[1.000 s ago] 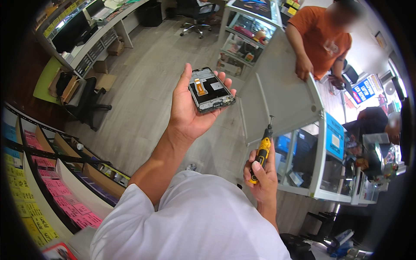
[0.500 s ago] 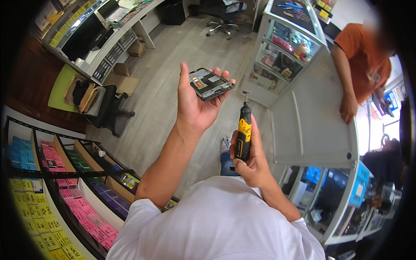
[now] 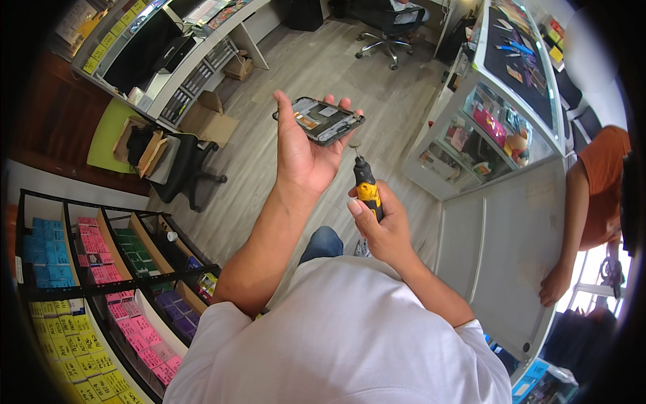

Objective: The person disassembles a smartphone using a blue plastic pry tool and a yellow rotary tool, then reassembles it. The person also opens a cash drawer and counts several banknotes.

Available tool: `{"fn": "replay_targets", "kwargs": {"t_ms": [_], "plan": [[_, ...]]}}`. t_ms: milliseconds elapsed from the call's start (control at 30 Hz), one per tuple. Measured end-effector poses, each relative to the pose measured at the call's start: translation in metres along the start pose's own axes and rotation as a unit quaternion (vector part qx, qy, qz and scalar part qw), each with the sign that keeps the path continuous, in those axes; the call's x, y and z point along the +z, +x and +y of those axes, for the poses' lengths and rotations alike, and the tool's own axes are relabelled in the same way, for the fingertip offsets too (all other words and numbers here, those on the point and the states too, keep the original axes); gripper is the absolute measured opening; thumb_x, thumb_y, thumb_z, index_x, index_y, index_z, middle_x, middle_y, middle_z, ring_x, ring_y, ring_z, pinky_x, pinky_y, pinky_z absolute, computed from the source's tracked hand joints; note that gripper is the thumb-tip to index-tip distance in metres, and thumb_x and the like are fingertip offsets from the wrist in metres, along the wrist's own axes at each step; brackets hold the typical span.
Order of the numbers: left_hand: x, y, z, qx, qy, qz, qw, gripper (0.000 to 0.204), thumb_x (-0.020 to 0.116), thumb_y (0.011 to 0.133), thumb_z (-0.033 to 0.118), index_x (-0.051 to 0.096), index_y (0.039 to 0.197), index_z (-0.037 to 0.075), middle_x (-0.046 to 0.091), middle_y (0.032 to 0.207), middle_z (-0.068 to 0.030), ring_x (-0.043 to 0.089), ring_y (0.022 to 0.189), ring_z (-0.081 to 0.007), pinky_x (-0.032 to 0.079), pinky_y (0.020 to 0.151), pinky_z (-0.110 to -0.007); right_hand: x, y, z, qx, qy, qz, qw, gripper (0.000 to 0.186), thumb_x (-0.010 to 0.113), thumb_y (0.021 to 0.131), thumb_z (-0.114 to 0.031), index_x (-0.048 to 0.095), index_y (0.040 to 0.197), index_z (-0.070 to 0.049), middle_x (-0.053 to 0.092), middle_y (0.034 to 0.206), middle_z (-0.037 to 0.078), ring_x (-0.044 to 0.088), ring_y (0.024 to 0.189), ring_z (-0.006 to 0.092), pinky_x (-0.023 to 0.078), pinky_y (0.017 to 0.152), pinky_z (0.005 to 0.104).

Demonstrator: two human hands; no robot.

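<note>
On the fingers of my left hand (image 3: 303, 158) lies an opened smartphone frame (image 3: 326, 116), its grey inner side with an orange flex strip facing up. The thumb stands up along its left edge and the fingertips show beyond the far edge. My right hand (image 3: 385, 232) is wrapped round a yellow-and-black rotary tool (image 3: 367, 185), held nearly upright. A small round disc sits on the tip of the tool, just below the phone's right corner and apart from it. Part of the tool's body is hidden behind my thumb and fingers.
Boxes in colour groups fill a shelf rack (image 3: 94, 293) at lower left. A black office chair (image 3: 188, 168) holds a carton near a desk (image 3: 232, 20). On the right stands a glass display case (image 3: 464, 128), with a person in an orange top (image 3: 602, 188) behind the white panel.
The rotary tool and my right hand have moved left, bringing the disc nearer the phone. The phone lies flatter. The view has shifted, and the surroundings on the right sit farther right.
</note>
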State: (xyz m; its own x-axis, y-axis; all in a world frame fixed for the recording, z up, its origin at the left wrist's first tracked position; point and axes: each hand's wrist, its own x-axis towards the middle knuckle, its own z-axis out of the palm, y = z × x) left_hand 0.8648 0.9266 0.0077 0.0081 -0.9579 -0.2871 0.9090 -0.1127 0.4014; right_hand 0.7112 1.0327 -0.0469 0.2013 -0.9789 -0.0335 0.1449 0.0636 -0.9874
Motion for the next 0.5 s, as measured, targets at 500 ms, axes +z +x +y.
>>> {"fn": "replay_targets", "kwargs": {"t_ms": [500], "plan": [[0.054, 0.288, 0.092, -0.076, -0.012, -0.093, 0.993, 0.075, 0.048, 0.103, 0.071, 0.058, 0.122, 0.000, 0.067, 0.122, -0.0121, 0.065, 0.123, -0.0313, 0.052, 0.114, -0.052, 0.028, 0.307, 0.003, -0.026, -0.081, 0.105, 0.991, 0.028, 0.078, 0.100, -0.020, 0.063, 0.120, -0.007, 0.057, 0.085, -0.003, 0.050, 0.073, 0.0053, 0.043, 0.064, 0.0249]]}}
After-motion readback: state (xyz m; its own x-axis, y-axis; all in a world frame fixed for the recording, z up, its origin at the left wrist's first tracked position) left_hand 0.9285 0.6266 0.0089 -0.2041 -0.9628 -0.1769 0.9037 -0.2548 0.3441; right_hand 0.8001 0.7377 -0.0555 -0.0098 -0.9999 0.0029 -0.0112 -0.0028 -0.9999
